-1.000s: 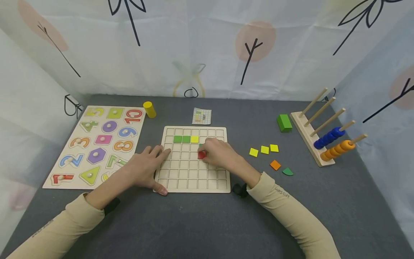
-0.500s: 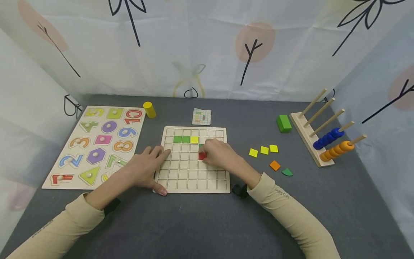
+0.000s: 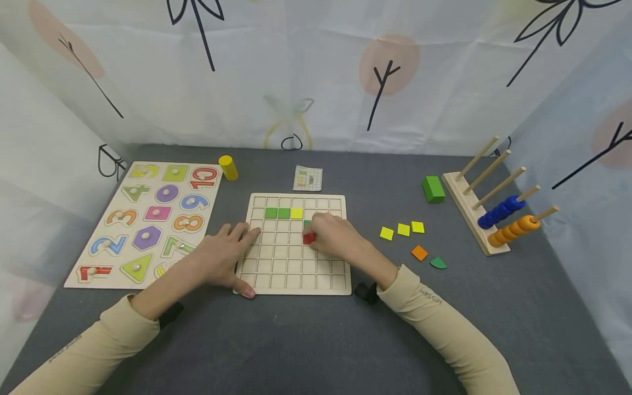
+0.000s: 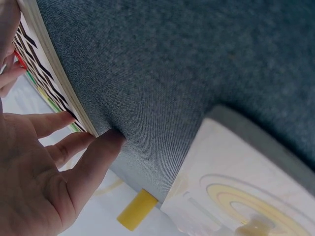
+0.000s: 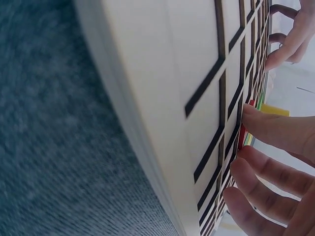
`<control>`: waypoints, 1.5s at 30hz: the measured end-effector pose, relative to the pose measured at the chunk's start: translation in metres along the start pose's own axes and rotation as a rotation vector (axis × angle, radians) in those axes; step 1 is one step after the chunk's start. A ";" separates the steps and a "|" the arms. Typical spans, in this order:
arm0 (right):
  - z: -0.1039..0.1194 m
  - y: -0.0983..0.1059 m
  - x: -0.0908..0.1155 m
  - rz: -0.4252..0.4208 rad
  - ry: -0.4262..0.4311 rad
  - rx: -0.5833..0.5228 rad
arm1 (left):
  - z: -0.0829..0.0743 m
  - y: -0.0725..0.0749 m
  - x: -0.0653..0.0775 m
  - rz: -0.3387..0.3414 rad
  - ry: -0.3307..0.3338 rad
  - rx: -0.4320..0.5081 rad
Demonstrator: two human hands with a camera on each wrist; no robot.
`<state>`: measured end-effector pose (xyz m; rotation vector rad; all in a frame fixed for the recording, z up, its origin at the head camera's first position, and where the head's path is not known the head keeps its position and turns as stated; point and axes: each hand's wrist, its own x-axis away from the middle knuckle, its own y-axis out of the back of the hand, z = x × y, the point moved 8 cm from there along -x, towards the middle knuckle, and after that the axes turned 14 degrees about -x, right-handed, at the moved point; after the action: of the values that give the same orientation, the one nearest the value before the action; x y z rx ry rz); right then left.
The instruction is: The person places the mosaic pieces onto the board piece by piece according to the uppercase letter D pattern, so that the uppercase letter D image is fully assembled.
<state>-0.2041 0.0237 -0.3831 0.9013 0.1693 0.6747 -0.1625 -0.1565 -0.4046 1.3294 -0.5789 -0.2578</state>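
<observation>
A wooden grid board point(image 3: 291, 281) lies flat at the middle of the table. My left hand point(image 3: 223, 257) rests along its left edge, thumb near the front corner and fingertips on the rim. With thumb and forefinger, my right hand point(image 3: 337, 235) pinches a red square tile point(image 3: 309, 238) on the grid; in the right wrist view the red tile point(image 5: 241, 136) shows between these fingertips. In the upper rows sit two green tiles point(image 3: 277, 213) and a yellow tile point(image 3: 297, 213) side by side. A darker green tile point(image 3: 306, 223) is partly hidden by the right hand.
Right of the board lie several loose yellow tiles point(image 3: 404, 229), an orange tile point(image 3: 419, 253) and a green quarter-round piece point(image 3: 438, 263). Beyond are a green block point(image 3: 433, 189) and a peg abacus point(image 3: 474, 219). A pattern card point(image 3: 308, 179), yellow cylinder point(image 3: 229, 167) and number puzzle point(image 3: 133, 219) surround the board.
The red tile has shifted very slightly to the right under the right fingers. The left hand stays in place on the board's edge.
</observation>
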 end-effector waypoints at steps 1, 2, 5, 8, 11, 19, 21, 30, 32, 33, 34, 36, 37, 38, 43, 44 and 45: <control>0.000 0.000 0.000 0.001 0.002 0.000 | 0.000 0.000 0.000 -0.001 0.000 -0.001; 0.001 0.000 0.001 0.001 0.004 0.001 | 0.000 0.000 0.000 -0.002 0.000 -0.001; 0.002 -0.001 0.001 0.004 0.010 0.007 | 0.000 0.001 0.000 -0.004 -0.003 -0.002; 0.003 0.000 0.003 0.005 0.013 0.006 | 0.000 0.002 0.000 -0.004 -0.004 -0.002; 0.004 0.000 0.004 0.005 0.021 0.023 | 0.000 0.001 0.000 0.006 -0.002 -0.003; 0.001 0.009 0.017 0.007 -0.010 0.055 | 0.000 -0.001 0.000 0.019 -0.002 -0.011; -0.002 0.013 0.022 0.006 -0.020 0.058 | 0.000 -0.002 -0.001 0.019 -0.003 -0.013; -0.021 0.037 0.052 -0.035 -0.063 0.083 | 0.000 -0.001 0.000 0.011 -0.004 -0.010; -0.027 0.043 0.059 -0.051 -0.068 0.080 | 0.000 0.000 0.000 0.008 -0.004 -0.010; -0.031 0.046 0.063 -0.059 -0.071 0.080 | -0.001 0.000 0.000 0.005 -0.005 -0.011; -0.034 0.049 0.067 -0.066 -0.070 0.081 | -0.001 0.001 0.000 0.004 -0.004 -0.011; -0.042 0.055 0.076 -0.079 -0.074 0.083 | -0.001 0.001 0.000 0.001 -0.005 -0.011; -0.046 0.058 0.081 -0.085 -0.079 0.087 | -0.001 0.001 0.000 0.001 -0.005 -0.010; -0.050 0.060 0.086 -0.092 -0.081 0.097 | -0.001 0.001 0.000 0.001 -0.005 -0.009; -0.071 0.074 0.112 -0.115 -0.143 0.126 | -0.001 0.000 0.000 0.007 -0.006 -0.004; -0.076 0.076 0.117 -0.117 -0.154 0.129 | -0.001 0.001 0.000 0.007 -0.006 -0.003; -0.080 0.077 0.121 -0.118 -0.166 0.128 | -0.001 0.000 -0.001 0.007 -0.007 -0.004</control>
<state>-0.1781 0.1843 -0.3568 1.0574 0.1176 0.4814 -0.1624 -0.1551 -0.4044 1.3231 -0.5881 -0.2579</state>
